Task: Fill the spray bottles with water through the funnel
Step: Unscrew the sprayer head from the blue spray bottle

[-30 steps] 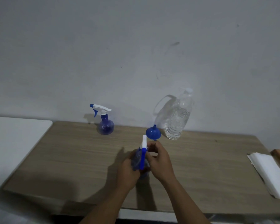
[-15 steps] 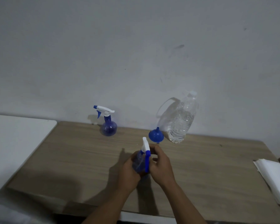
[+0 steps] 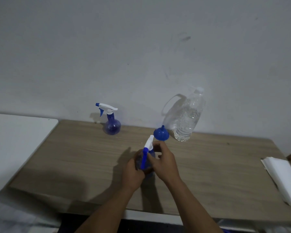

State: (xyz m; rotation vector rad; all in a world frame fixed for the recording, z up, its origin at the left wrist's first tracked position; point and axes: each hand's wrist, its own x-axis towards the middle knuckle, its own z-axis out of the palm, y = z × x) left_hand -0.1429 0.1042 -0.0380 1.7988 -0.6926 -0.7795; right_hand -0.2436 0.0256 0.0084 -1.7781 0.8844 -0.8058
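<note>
— Blue plastic spray bottle (image 3: 146,153) stood mid-way across the table (image 3: 74,157). Left hand (image 3: 133,172) wrapped its belly; right hand (image 3: 165,163) pinched the collar under the white head.
— Risk?
— A slip while twisting. The bottle could tip into the funnel (image 3: 161,134) and water bottle (image 3: 187,120) just beyond.
— Versus half a second before?
— Same holds. Head looked slightly turned, not off.

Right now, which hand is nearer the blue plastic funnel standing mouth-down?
Right. The right hand, at the small blue spray bottle's neck, sits just before the blue plastic funnel; the left hand grips the bottle's body, farther back.
</note>
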